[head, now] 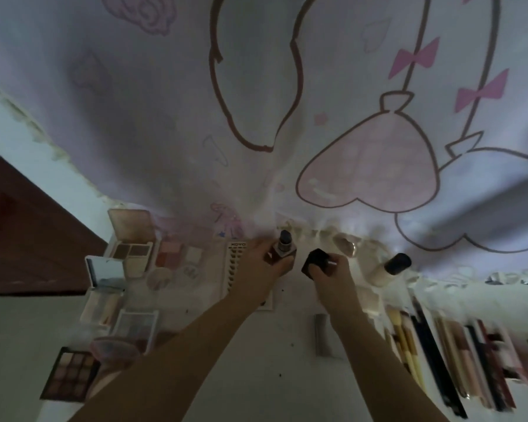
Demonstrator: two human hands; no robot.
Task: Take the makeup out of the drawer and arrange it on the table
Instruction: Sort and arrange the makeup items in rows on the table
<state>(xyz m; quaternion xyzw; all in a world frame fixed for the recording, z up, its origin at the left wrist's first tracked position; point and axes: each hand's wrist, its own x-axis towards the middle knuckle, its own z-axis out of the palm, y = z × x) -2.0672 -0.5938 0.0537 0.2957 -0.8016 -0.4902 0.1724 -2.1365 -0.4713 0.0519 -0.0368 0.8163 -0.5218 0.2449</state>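
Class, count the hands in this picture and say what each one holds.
2. The left hand holds an uncapped lipstick; the right hand grips its black cap.

A single head-worn wide-angle view looks forward and steeply down over the worktop [287, 376], close above both outstretched forearms.

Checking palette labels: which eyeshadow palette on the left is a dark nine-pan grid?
The dark nine-pan palette nearest the camera, at the table's left edge; the others have pale cases with fewer pans.
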